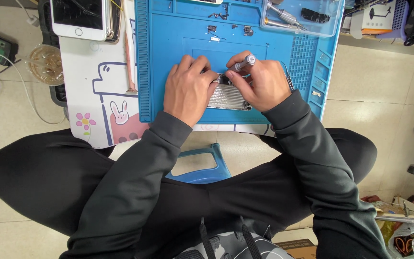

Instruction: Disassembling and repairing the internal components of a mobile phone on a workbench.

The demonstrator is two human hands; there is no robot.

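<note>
Landmark: the blue work mat (168, 57) on the counter; every place below is told from it.
Opened phone: the opened phone body (227, 97), silvery inside, lies on the mat's near middle, mostly covered by both hands.
Left hand: the left hand (188, 88) rests on the phone's left end, fingers curled and pressing it down; its grip is closed on the phone's edge.
Right hand: the right hand (264, 84) is closed around a small grey screwdriver (244, 63), whose cross-marked cap points toward the mat's far side; the tip is hidden under the fingers.
Loose parts: tiny dark parts (247, 31) lie on the mat's far middle, with a clear tray of tools (298, 19) at its far right corner.
Off the mat: a white phone with cracked glass (78, 18) lies to the mat's left.
Risk, slip: I judge the driver could skid off a screw and gouge the phone, since its tip works unseen.
Risk, loss: a sleeve sweeping the mat could scatter the parts.
</note>
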